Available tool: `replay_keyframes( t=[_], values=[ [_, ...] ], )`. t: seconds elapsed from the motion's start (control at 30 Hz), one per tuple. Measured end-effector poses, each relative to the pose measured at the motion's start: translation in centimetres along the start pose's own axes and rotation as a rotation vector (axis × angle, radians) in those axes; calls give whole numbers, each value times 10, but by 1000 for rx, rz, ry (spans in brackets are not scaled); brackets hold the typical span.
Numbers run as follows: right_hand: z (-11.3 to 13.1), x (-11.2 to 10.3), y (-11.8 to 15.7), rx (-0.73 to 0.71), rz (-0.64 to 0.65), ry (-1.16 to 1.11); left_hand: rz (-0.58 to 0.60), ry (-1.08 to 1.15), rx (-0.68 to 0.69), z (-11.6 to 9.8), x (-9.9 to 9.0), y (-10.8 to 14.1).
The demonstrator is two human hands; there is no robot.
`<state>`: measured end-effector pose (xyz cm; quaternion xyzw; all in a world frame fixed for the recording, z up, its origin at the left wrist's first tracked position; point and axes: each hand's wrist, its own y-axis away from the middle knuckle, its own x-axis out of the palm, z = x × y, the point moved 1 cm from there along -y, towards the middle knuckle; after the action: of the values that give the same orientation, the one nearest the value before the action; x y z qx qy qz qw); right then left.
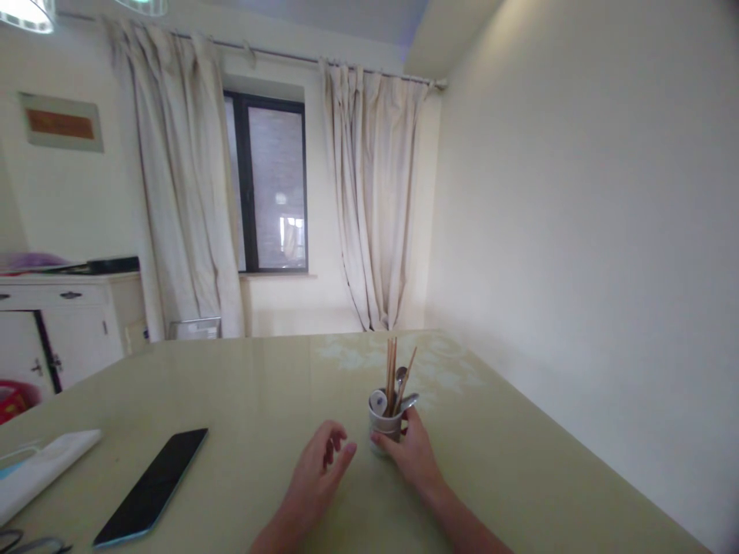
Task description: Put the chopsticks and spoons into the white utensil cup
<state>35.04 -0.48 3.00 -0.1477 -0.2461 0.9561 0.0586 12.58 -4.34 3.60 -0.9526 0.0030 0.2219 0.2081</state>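
My right hand (416, 454) is wrapped round the right side of a light grey cup (378, 431), its thumb across the front. The cup stands upright on the table. Several wooden chopsticks (391, 373) rise out of it, along with a metal spoon (401, 375), a white spoon (379, 402) and another shiny spoon (409, 401) leaning over the right rim. To the left of the cup, my left hand (323, 465) hovers with curled fingers and the thumb apart from them. It holds nothing and does not touch the cup.
A pale green table (259, 400) spreads out before me. On its left lie a black phone or tablet (155, 485) and a white object (49, 465) with a cable. A wall (577, 269) runs along the table's right edge. A white cabinet (81, 323) stands at far left.
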Motion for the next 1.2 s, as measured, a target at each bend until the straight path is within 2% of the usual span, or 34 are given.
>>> replay_keyframes(
  t=[0.1,0.23,0.37,0.5,0.7,0.8,1.03,1.2],
  values=[
    [22,8,11,28,111,-59,28,116,-37,4,1,1],
    [39,12,23,-80,286,-116,152,253,15,4,3,5],
    [42,11,27,-166,368,-116,229,344,56,-12,0,6],
    [41,6,26,-152,425,-120,344,398,4,-25,-9,2],
    [40,-6,26,-169,522,-124,493,488,-11,-33,-23,0],
    [42,-8,26,-207,497,-144,533,538,-30,-33,-25,1],
    [41,-10,18,-292,289,-160,597,666,-114,-23,-24,1],
    [40,-9,16,-315,290,-183,607,676,-131,-26,-27,2]
  ],
)
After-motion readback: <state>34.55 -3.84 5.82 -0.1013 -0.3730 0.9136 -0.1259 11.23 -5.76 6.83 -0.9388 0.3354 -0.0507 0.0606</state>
